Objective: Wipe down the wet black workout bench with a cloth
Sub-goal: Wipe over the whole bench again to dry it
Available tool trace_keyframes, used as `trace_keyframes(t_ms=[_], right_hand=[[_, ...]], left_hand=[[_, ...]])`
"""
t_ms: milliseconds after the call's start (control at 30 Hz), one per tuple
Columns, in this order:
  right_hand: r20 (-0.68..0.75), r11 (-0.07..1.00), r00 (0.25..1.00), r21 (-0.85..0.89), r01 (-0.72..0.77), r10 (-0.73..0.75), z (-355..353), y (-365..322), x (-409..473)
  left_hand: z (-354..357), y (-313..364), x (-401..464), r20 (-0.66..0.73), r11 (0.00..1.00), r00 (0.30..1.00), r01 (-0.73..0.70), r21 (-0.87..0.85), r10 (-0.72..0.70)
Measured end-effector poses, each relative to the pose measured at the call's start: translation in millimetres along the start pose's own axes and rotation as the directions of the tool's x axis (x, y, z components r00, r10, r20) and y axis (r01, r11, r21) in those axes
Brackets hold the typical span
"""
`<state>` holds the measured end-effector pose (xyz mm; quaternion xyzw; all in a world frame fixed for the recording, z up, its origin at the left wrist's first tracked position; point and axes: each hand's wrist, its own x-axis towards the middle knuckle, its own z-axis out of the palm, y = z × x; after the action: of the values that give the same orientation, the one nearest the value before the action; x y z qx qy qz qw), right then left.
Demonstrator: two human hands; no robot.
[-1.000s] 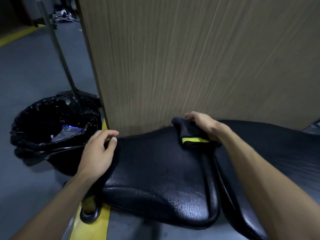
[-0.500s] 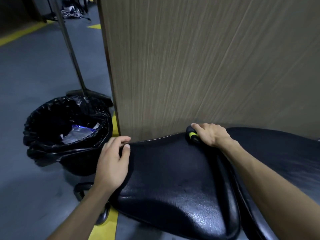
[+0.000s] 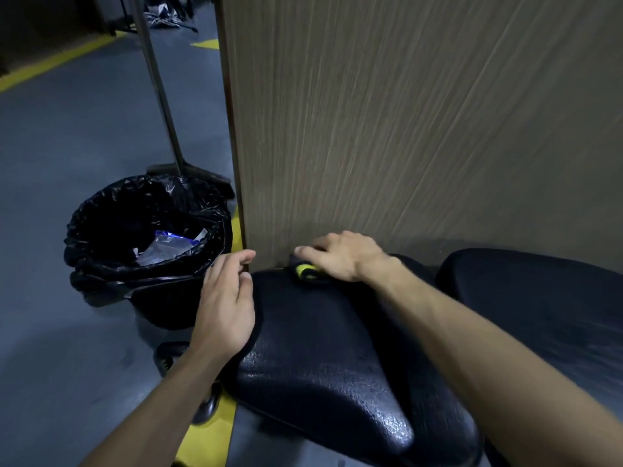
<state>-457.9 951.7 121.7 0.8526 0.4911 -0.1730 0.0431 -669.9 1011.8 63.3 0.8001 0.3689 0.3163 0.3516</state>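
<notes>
I see a wood-grain panel standing upright across the far side, filling most of the view. Below it lies the black bench, its long axis running from lower left to right along the foot of the panel; the near pad narrows toward the panel's left edge, and a second pad sits past a gap to the right. The near pad's skin glistens with a pebbled wet sheen. I can read no brand or writing on it.

On the grey floor, left of the bench, stands a bin lined with a black bag, wrappers inside, and a broom leans behind it. Yellow lines cross the floor.

My left hand rests on the pad's left edge, fingers loosely bent over the rim, holding nothing. My right hand presses the cloth onto the pad's far end against the panel, fingers curled over it; the cloth is dark with a yellow stripe, mostly hidden.
</notes>
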Motion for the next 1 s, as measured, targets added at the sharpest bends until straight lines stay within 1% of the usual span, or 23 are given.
trace_keyframes(t_ms=[100, 133, 167, 267, 333, 500, 600, 700, 800, 867, 933, 1000], right_hand=[[-0.003, 0.965, 0.969, 0.083, -0.248, 0.249, -16.0, 60.5, -8.2], [-0.006, 0.943, 0.951, 0.134, -0.306, 0.310, -16.3, 75.7, -14.6], [-0.018, 0.924, 0.939, 0.187, -0.335, 0.344, -14.5, 88.4, -23.7], [-0.121, 0.900, 0.916, 0.273, -0.339, 0.382, 1.6, 105.8, -52.8], [-0.193, 0.900, 0.903, 0.298, -0.320, 0.385, 12.7, 101.7, -68.2], [-0.317, 0.876, 0.854, 0.395, -0.277, 0.413, 31.8, 88.9, -96.5], [-0.372, 0.887, 0.832, 0.370, -0.274, 0.412, 40.5, 86.3, -105.8], [-0.389, 0.900, 0.818, 0.290, -0.327, 0.423, 38.3, 82.2, -99.5], [-0.361, 0.889, 0.812, 0.176, -0.423, 0.458, 25.6, 76.5, -78.0], [-0.300, 0.876, 0.824, 0.129, -0.464, 0.480, 13.7, 74.5, -58.8], [-0.206, 0.885, 0.861, 0.133, -0.446, 0.464, 1.2, 70.1, -37.8], [-0.103, 0.922, 0.920, 0.123, -0.366, 0.379, -9.1, 57.4, -18.7]], left_hand=[[-0.6, 0.4, -0.4, 0.018, 1.000, 1.000, 0.008, -0.010, -0.008], [-0.5, 0.2, 0.4, 0.023, 1.000, 1.000, 0.010, -0.015, -0.009], [-0.1, 0.1, 1.1, 0.029, 1.000, 0.999, 0.015, -0.022, -0.014], [-1.8, 1.7, 0.0, 0.051, 0.999, 0.998, 0.032, -0.035, -0.030], [-2.8, 3.3, -0.4, 0.064, 0.998, 0.997, 0.047, -0.042, -0.045], [-3.8, 5.9, 0.0, 0.078, 0.999, 0.996, 0.046, -0.025, -0.044], [-2.8, 5.8, -1.6, 0.073, 0.999, 0.997, 0.034, -0.011, -0.033], [-1.4, 5.5, -2.3, 0.051, 1.000, 0.999, 0.011, 0.001, -0.011], [1.9, 4.1, 0.2, 0.040, 1.000, 0.999, -0.005, 0.000, 0.005], [3.6, 3.4, 0.5, 0.036, 1.000, 0.999, -0.011, -0.004, 0.011], [3.9, 1.8, 1.5, 0.030, 1.000, 0.999, -0.011, -0.004, 0.011], [3.2, 1.0, 1.0, 0.018, 1.000, 1.000, -0.015, -0.003, 0.015]])
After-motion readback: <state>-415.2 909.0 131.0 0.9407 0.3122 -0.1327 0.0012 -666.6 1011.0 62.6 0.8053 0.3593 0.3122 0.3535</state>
